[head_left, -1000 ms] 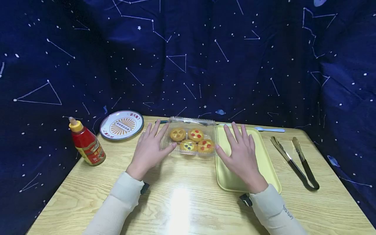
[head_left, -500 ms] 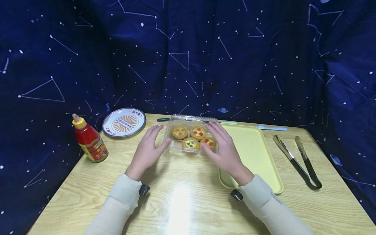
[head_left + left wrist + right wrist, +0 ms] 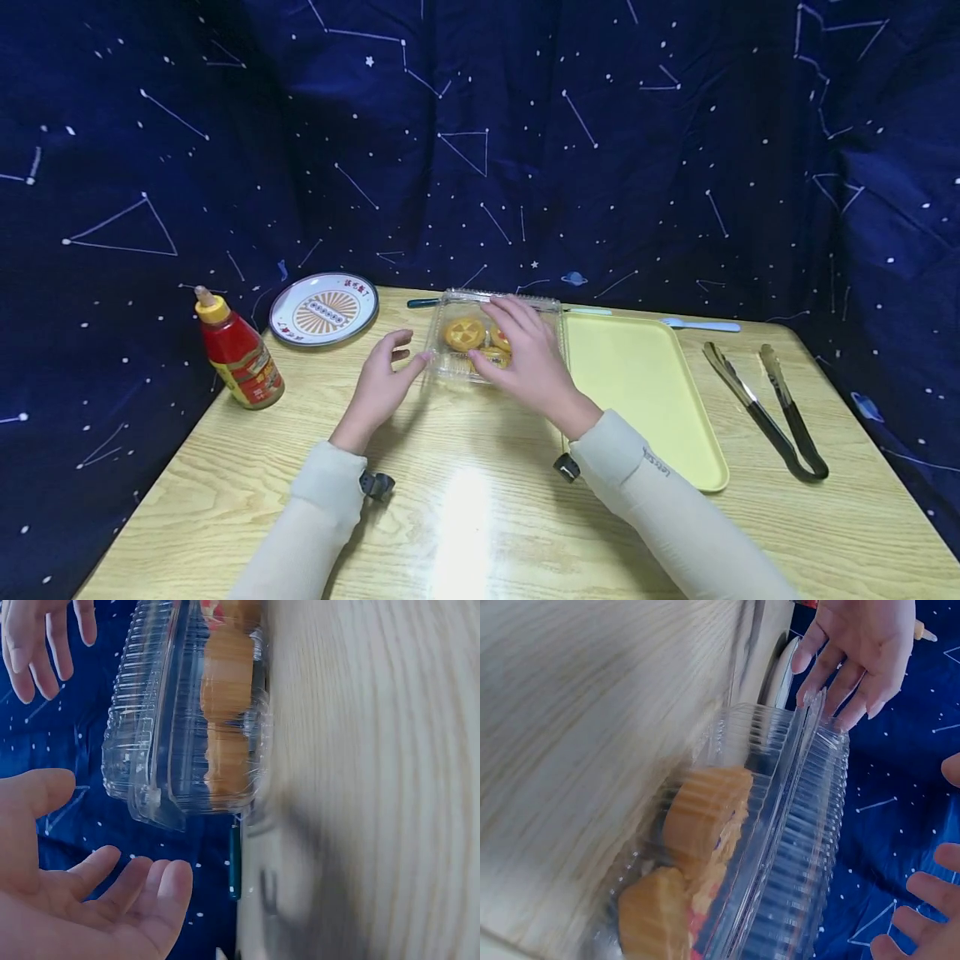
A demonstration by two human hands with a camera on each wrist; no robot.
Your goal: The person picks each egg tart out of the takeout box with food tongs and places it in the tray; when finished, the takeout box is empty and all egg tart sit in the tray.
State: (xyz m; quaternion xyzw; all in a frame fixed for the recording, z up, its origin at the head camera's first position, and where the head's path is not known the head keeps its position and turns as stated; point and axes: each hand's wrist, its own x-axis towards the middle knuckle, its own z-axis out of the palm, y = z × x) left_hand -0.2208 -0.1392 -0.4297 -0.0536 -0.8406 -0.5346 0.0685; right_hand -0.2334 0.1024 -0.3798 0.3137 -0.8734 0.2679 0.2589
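Note:
A clear plastic clamshell box (image 3: 450, 367) with its lid down stands at the back middle of the table. Inside are several small round tarts (image 3: 463, 333), some with red toppings. My left hand (image 3: 381, 383) is just left of the box, its fingers loosely bent and holding nothing. In the left wrist view a gap shows between that hand (image 3: 112, 900) and the box (image 3: 180, 727). Above the lid's right part hovers my right hand (image 3: 528, 358), fingers spread and relaxed, hiding some tarts. The right wrist view shows its fingers (image 3: 930, 900) apart from the lid.
A pale yellow tray (image 3: 645, 400) lies right of the box, with metal tongs (image 3: 765, 417) beyond it. Behind the tray is a light blue fork (image 3: 701, 325). A patterned plate (image 3: 324, 308) and a red squeeze bottle (image 3: 243, 358) stand to the left. A dark-handled utensil (image 3: 423, 303) lies behind the box.
My right hand has moved left from over the tray to above the box. My left hand's fingers have bent more, beside the box. The box stays on the table.

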